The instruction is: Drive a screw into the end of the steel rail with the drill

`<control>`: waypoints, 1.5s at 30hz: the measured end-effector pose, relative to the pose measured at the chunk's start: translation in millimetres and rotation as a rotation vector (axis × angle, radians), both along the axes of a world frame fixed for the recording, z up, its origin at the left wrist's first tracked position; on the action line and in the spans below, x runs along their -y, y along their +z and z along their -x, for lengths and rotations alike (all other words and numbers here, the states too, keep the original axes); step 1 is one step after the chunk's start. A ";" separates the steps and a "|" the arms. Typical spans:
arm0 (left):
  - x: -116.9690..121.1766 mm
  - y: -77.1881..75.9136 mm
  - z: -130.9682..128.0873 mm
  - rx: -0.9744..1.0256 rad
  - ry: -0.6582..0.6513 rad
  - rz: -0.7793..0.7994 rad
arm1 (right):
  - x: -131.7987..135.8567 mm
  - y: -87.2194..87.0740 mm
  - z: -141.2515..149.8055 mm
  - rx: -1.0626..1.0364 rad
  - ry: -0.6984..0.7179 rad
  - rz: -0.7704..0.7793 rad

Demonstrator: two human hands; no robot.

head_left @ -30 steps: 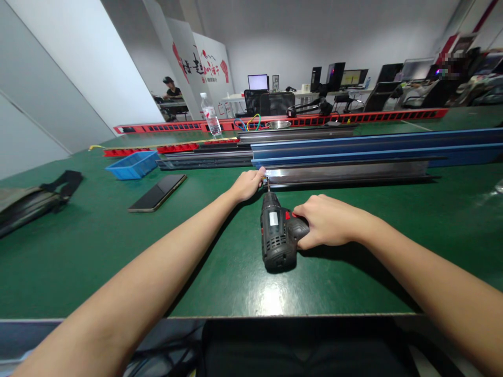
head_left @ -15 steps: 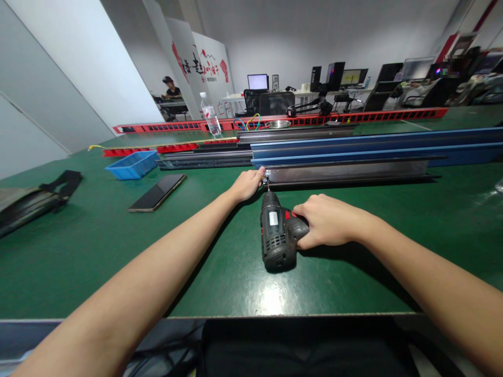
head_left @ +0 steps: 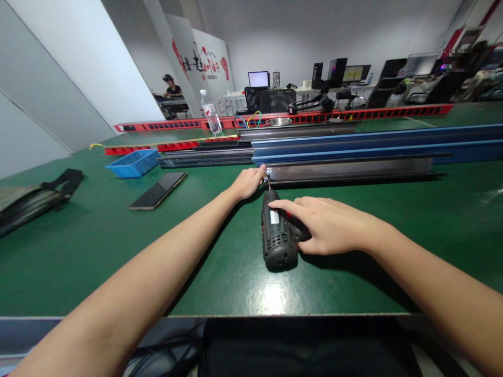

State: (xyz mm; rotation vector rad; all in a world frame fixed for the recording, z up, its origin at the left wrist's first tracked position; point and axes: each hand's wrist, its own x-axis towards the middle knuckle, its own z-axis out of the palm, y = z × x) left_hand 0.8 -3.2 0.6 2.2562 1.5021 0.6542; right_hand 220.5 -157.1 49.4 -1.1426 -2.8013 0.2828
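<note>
My right hand [head_left: 328, 225] is around the grip of a black cordless drill [head_left: 277, 238], its index finger stretched along the top of the body near the chuck. The drill lies on its side on the green table, pointing away from me. Its bit meets the left end of a dark grey metal profile [head_left: 353, 172]. My left hand [head_left: 249, 182] is closed at that same end, thumb and fingers pinching the profile's edge; the exact spot under the fingertips is hidden.
A blue profile [head_left: 377, 144] lies just behind. To the left are a smartphone [head_left: 158, 191], a blue bin [head_left: 133, 163] and a dark strapped bag [head_left: 35, 201]. A water bottle [head_left: 211, 112] stands farther back before a long red strip [head_left: 314, 116]. A person [head_left: 171, 89] sits in the background.
My right hand's index finger has left the trigger area and stretched forward over the drill's body. The left hand and the drill stay in nearly the same place.
</note>
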 end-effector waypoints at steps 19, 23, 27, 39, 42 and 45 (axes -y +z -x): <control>-2.8 -3.2 2.5 -0.002 -0.022 -0.023 | -3.7 4.2 0.5 -0.164 -0.068 -0.073; -3.5 -3.5 2.8 0.000 -0.026 -0.030 | -7.1 3.9 3.6 -0.191 -0.124 -0.137; -3.2 -2.7 2.4 -0.018 -0.005 -0.024 | -10.0 2.0 5.6 -0.173 -0.142 -0.199; -2.0 -1.0 1.5 -0.017 -0.016 -0.018 | -10.5 -1.1 7.3 -0.276 -0.203 -0.218; -2.4 -1.1 1.7 -0.017 -0.015 -0.015 | -11.6 -3.3 7.2 -0.281 -0.128 -0.215; -3.4 -2.0 2.3 -0.016 -0.019 -0.021 | -12.4 -4.4 7.9 -0.259 -0.135 -0.234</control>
